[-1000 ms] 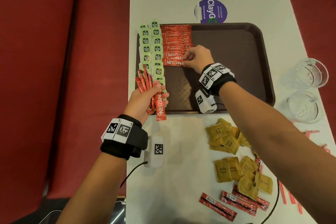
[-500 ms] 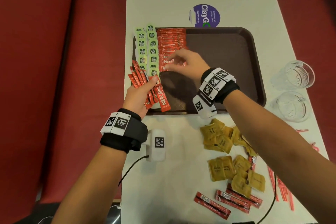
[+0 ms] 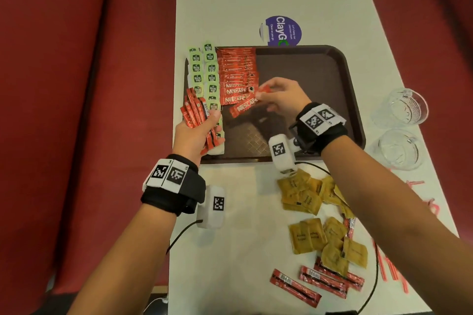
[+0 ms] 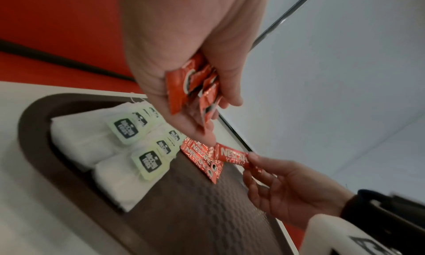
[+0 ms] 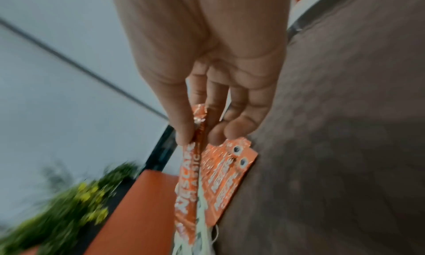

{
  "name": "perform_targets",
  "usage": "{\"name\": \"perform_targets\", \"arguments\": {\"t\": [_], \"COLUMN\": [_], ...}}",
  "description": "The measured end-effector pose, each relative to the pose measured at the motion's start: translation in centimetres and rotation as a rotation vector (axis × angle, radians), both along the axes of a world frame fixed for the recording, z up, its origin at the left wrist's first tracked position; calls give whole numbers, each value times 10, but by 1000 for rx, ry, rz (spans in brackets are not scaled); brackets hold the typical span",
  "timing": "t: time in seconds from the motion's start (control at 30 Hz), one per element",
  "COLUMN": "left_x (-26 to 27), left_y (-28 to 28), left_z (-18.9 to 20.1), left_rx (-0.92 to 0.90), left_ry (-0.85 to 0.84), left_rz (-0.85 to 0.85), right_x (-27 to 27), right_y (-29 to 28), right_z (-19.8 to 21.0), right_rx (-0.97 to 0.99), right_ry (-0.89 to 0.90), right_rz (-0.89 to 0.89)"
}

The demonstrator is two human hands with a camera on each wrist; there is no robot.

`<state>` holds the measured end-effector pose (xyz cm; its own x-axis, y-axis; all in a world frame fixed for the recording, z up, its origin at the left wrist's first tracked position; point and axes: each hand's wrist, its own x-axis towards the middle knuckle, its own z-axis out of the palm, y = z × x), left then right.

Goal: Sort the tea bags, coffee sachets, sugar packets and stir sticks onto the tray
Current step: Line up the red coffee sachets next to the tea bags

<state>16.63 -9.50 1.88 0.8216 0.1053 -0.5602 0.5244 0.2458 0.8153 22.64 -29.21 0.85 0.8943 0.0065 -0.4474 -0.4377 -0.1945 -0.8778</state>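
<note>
coffee sachet (image 3: 246, 105), pinched at one end by the right hand (image 3: 281, 97), hung tilted just above the brown tray (image 3: 340, 100) beside the laid red row (image 3: 236, 74); left hand (image 3: 195, 134) gripped a fan of sachets (image 3: 196, 116).

The right wrist view is smeared: green and yellow foliage (image 5: 69, 200) at lower left is too blurred to identify. The stir sticks (image 3: 391, 271) at the table's near right are partly hidden behind the right forearm. Print on the sugar packets (image 3: 307, 236) is too small to read.
</note>
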Motion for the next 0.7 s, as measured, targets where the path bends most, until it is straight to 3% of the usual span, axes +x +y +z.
{"name": "perform_targets", "arguments": {"t": [0.23,0.4,0.7], "left_x": [-7,-16,-20], "left_y": [2,6,11], "left_z": [-4,-10,-13], "left_rx": [46,52,54], "left_ry": [34,74,85], "left_rz": [-86,-119,-128], "right_x": [13,17,29], "right_y": [2,12,28], "right_z": [-30,-44,-51], "right_rx": [-22,-273,-490], "right_ry": [105,74,4], "right_rz": [-160,-88,-24]}}
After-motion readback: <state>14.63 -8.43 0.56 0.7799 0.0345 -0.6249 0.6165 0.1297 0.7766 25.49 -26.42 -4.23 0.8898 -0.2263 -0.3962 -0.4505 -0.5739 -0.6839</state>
